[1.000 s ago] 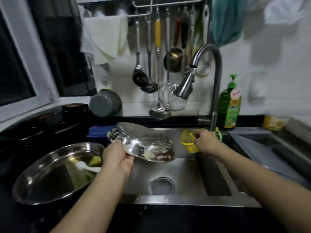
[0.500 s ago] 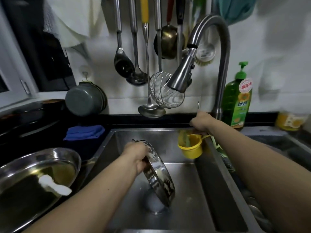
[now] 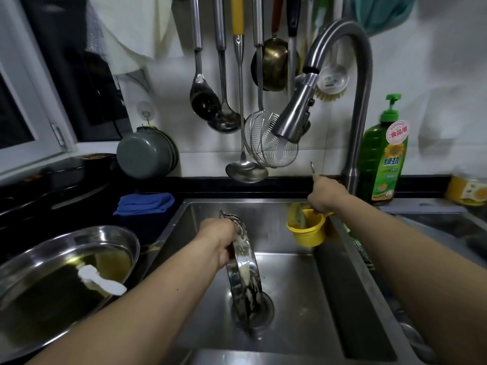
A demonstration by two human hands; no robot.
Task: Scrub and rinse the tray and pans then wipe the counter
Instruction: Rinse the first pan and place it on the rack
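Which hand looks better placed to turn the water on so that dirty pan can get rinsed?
The right hand, probably. It is at the faucet lever by the faucet base, while the left hand grips the soiled pan on edge over the sink drain.

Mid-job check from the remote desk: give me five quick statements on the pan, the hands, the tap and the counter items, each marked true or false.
1. The left hand grips the steel pan on edge over the sink drain. True.
2. The right hand is pumping the green soap bottle. False: it is at the faucet lever, apart from the bottle.
3. The yellow cup hangs at the sink's right wall. True.
4. The pan looks clean. False: whitish residue streaks it.
5. The blue cloth lies inside the large oval tray. False: it sits folded on the counter behind the tray.
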